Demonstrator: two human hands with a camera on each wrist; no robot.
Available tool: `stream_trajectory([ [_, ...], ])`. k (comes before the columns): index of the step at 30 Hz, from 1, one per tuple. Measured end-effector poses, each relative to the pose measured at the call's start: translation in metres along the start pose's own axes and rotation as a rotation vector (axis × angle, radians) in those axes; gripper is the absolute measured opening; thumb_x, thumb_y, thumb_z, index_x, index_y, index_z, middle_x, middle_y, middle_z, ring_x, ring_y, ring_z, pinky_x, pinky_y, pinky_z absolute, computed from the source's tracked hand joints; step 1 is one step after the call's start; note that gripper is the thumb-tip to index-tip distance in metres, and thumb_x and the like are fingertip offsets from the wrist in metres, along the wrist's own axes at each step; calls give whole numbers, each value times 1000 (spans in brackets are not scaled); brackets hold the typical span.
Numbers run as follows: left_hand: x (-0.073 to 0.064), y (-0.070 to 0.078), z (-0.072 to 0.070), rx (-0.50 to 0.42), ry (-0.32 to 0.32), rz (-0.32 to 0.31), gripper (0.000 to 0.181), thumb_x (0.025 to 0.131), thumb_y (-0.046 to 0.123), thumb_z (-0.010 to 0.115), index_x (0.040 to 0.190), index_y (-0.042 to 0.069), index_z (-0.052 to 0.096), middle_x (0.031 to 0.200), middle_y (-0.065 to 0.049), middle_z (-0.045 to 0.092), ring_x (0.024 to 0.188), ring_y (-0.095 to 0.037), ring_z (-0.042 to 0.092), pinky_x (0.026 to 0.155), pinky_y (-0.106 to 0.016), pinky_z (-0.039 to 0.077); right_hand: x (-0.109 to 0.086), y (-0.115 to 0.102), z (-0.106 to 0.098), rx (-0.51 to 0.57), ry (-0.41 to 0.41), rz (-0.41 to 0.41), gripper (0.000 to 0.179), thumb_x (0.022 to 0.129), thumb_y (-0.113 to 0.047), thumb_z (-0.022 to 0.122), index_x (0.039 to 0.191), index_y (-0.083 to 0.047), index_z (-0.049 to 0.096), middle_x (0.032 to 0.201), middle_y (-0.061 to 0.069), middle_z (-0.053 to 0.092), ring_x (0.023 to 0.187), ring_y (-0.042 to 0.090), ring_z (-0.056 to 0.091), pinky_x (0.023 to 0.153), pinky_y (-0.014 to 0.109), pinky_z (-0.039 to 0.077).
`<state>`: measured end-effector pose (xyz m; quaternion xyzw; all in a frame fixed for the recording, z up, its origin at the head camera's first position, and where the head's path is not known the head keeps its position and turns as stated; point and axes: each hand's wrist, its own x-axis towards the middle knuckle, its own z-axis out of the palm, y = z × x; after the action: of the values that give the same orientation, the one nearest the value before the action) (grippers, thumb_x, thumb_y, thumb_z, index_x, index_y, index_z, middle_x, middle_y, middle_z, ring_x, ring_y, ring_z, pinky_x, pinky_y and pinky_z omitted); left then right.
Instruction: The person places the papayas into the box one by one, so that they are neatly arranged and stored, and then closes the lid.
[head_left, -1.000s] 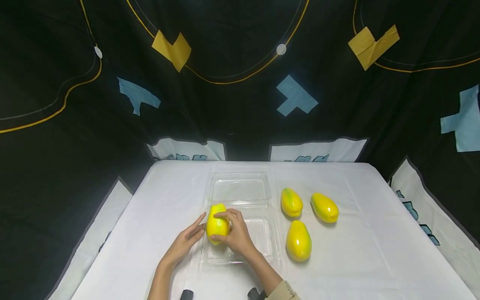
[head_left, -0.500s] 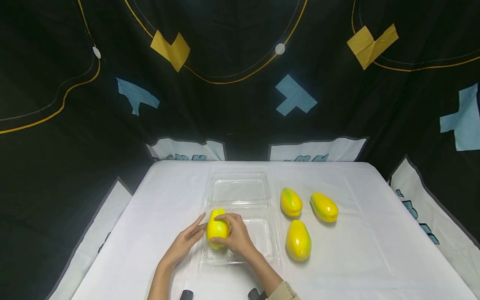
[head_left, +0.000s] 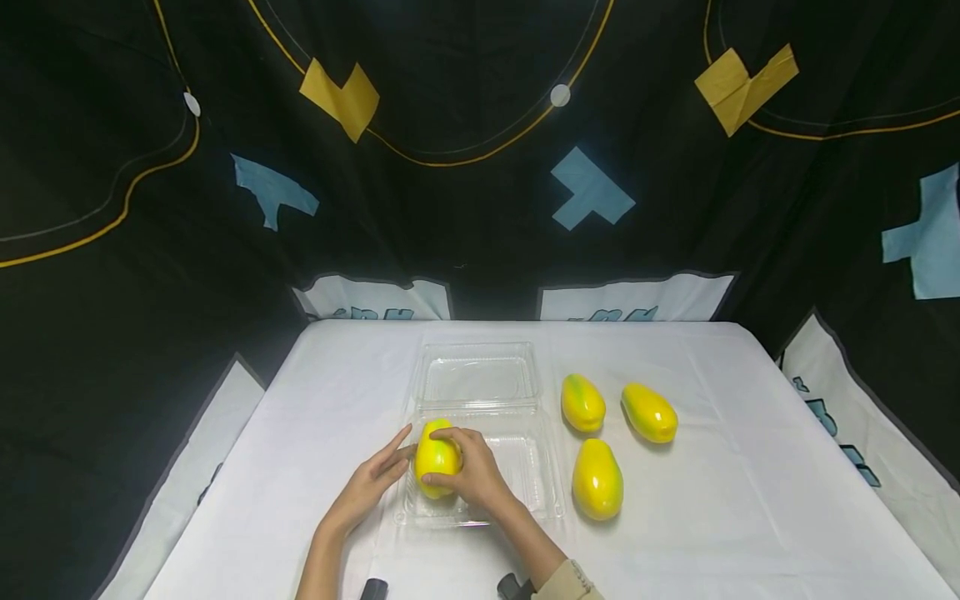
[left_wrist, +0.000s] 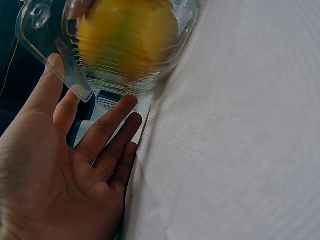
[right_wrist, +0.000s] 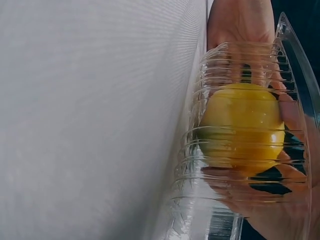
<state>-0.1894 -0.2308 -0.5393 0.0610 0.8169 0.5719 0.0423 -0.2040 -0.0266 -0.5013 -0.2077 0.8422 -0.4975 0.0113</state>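
A glossy yellow papaya (head_left: 429, 457) with a green tinge lies in the left part of a clear plastic clamshell box (head_left: 517, 471), its lid folded back. My right hand (head_left: 476, 473) grips the papaya from the right, thumb on the near side and fingers on the far side. At the box's left edge is my left hand (head_left: 366, 490), fingers extended, thumb and fingertips by the rim. The left wrist view has the papaya (left_wrist: 127, 37) behind the box's ribbed wall. Through the other wall, the right wrist view shows the papaya (right_wrist: 242, 127); its underside is hidden.
Right of the box, three more papayas lie on the white tablecloth (head_left: 720, 500): a far one (head_left: 583, 403), a near one (head_left: 597, 481) and a right one (head_left: 649, 413). A black curtain (head_left: 465, 242) with taped markers hangs behind the table.
The papaya and my right hand have shifted slightly toward me and lower into the box. My left hand stays almost in place; the other papayas have not moved.
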Motion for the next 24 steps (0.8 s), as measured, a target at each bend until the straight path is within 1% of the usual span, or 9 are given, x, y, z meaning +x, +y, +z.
stream_trajectory([
  [11, 0, -1, -1, -2, -3, -11, 48, 93, 36, 53, 138, 43, 36, 131, 1, 53, 129, -30, 38, 99, -68, 17, 0, -2, -2, -17, -19, 4, 58, 72, -32, 78, 123, -15, 57, 123, 16, 48, 109, 33, 50, 85, 46, 48],
  [13, 0, 0, -1, -5, -2, -10, 49, 93, 36, 53, 138, 42, 36, 131, 1, 53, 129, -30, 37, 99, -68, 17, 0, -2, -3, -11, -22, 6, 58, 73, -34, 78, 124, -15, 56, 124, 15, 48, 109, 32, 50, 85, 46, 48],
  [20, 0, 3, 0, 43, 26, -4, 50, 92, 39, 53, 139, 41, 37, 130, 4, 53, 127, -31, 40, 98, -67, 20, 1, -1, -2, -22, -30, 13, 59, 74, -38, 76, 124, -16, 56, 125, 15, 47, 108, 31, 50, 83, 45, 49],
  [24, -1, 4, 1, 43, 31, -2, 50, 92, 39, 53, 139, 40, 37, 130, 4, 53, 127, -31, 40, 98, -67, 20, 1, -1, -3, -18, -32, 16, 59, 74, -39, 76, 125, -16, 56, 126, 14, 48, 110, 32, 50, 84, 46, 48],
])
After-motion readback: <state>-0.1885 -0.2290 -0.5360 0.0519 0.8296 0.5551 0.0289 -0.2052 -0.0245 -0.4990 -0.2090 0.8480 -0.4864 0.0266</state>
